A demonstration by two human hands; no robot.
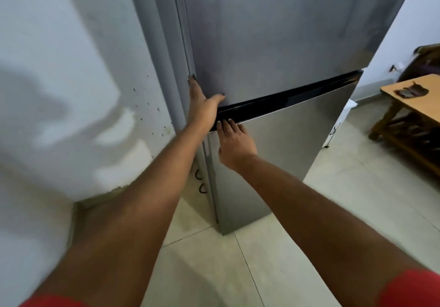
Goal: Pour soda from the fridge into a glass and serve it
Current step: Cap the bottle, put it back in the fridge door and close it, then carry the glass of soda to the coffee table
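Observation:
A tall grey two-door fridge stands in front of me, with its upper door and lower door both closed. A black gap runs between the two doors. My left hand lies flat on the lower left corner of the upper door, fingers reaching its left edge. My right hand rests on the top left of the lower door, fingertips curled into the black gap. No soda or glass is in sight.
A white wall stands close on the left of the fridge. A wooden table with a dark object on it is at the right. Pale floor tiles lie below.

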